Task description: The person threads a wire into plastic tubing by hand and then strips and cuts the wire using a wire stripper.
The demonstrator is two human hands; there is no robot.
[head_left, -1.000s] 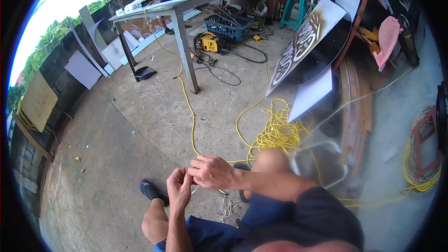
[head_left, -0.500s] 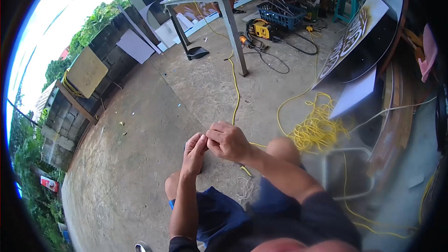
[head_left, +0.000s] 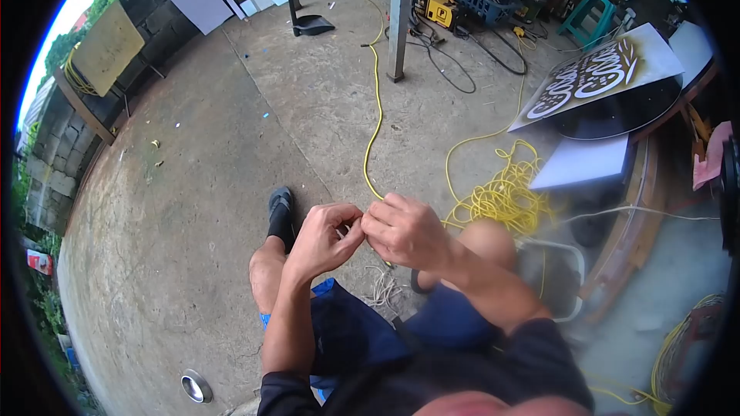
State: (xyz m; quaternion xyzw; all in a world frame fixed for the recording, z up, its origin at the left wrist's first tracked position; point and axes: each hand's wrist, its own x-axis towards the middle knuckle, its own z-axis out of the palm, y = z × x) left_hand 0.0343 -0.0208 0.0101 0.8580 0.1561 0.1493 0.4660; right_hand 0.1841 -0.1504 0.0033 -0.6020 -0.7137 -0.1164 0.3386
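Note:
My left hand (head_left: 325,240) and my right hand (head_left: 405,233) meet in front of my knees, fingertips pinched together. Both are closed, and whatever lies between the fingers is too small or hidden to make out. A yellow cord (head_left: 378,112) runs along the concrete floor towards the hands and passes out of sight behind them. Below the hands, a small pile of thin white strands (head_left: 381,290) lies on the floor between my legs.
A tangled yellow cord heap (head_left: 505,192) lies right of my knee. Beyond it lean a lettered sign (head_left: 593,77) and a white panel (head_left: 582,162). A yellow machine (head_left: 441,9), a blue basket (head_left: 478,0) and a table leg (head_left: 400,19) stand ahead. A metal bowl (head_left: 196,387) sits lower left. A person sits near a teal stool (head_left: 588,19).
The view has tilted down, bringing my left shoe and the whole bowl into sight. My left hand has turned and its fingers are more curled; both hands still meet at the fingertips.

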